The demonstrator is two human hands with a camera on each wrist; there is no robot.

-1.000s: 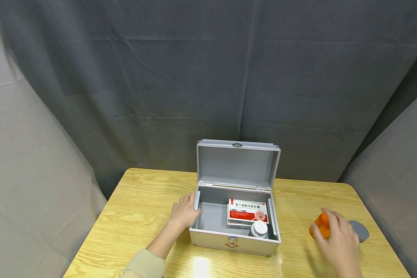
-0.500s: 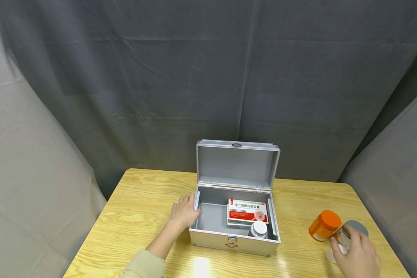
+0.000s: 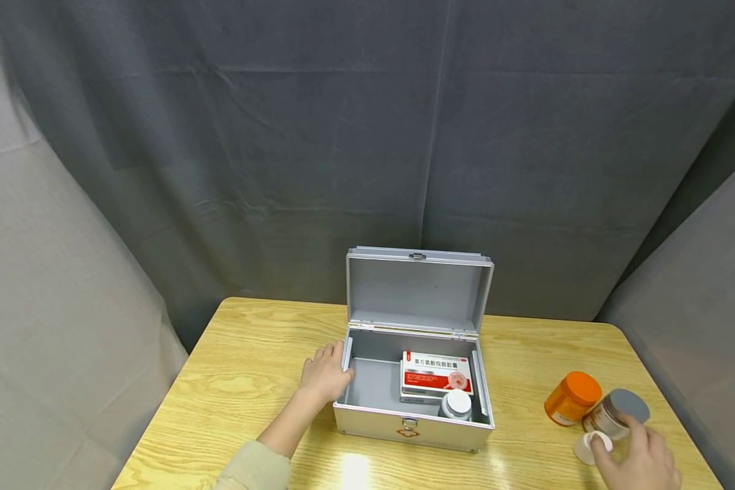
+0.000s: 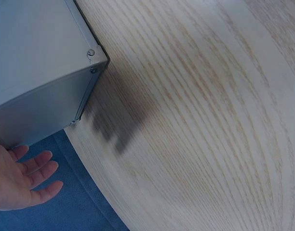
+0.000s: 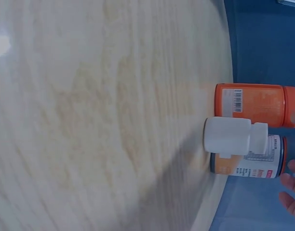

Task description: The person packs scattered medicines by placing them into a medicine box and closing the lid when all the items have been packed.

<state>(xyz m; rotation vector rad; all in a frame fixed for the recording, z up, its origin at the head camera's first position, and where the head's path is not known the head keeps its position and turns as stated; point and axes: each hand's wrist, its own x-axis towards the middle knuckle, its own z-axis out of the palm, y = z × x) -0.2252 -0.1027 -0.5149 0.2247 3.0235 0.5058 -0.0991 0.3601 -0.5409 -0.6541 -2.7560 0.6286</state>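
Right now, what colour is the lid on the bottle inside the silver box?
The lid is white; the head view shows it best.

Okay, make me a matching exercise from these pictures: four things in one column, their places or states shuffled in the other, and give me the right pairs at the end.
Column one:
1. Left hand
2. Orange bottle
3. Hinged lid
4. Red-banded carton

Column two:
A. Raised open
B. Inside the metal case
C. Standing on the table next to a grey-capped bottle
D. At the left wall of the metal case

Right pairs: 1-D, 2-C, 3-A, 4-B.
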